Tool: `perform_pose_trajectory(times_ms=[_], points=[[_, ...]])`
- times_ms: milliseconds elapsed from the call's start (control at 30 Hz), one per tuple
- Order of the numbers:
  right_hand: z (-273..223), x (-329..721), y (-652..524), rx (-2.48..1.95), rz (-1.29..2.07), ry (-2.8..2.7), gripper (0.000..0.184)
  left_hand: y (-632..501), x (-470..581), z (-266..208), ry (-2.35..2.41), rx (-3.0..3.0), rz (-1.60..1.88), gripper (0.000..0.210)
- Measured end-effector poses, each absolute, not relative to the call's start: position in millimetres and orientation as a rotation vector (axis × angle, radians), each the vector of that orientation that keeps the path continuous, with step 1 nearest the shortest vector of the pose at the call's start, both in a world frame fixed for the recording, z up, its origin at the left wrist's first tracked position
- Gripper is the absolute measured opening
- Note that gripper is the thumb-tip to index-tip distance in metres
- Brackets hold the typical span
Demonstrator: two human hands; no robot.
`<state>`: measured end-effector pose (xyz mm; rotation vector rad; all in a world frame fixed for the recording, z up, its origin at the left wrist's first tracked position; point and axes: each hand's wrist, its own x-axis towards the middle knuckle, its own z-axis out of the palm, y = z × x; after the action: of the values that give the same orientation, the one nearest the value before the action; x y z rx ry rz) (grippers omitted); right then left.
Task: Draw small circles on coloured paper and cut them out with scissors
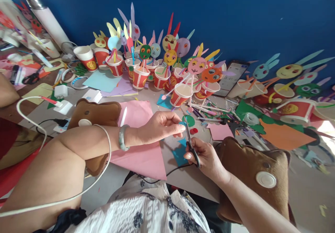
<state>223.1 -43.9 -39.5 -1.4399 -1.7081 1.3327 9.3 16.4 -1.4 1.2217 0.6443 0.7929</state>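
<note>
My left hand pinches a small blue paper piece between thumb and fingers. A pair of black-handled scissors is in my right hand, its blades pointing up and away, right beside the blue piece. Whether the blades touch the paper I cannot tell. Just beyond the blades lie a green paper circle and a small red paper circle. Under my hands a cut blue paper sheet rests on the table. A large pink paper sheet spreads beneath my left forearm.
Red-and-white paper cups with paper rabbit heads on straws line the blue wall. A phone leans there. Brown plush cushions flank my hands. A white cable crosses my left arm. Pens and straws clutter the right, near orange paper.
</note>
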Motion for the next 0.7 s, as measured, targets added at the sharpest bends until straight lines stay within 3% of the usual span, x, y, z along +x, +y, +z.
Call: perform_pose_trajectory(times_ms=[700], points=[[-37.7, 222.0, -43.8, -1.458, 1.273, -1.752, 0.059, 15.4, 7.9, -4.3, 0.638, 1.243, 0.751, 0.015]])
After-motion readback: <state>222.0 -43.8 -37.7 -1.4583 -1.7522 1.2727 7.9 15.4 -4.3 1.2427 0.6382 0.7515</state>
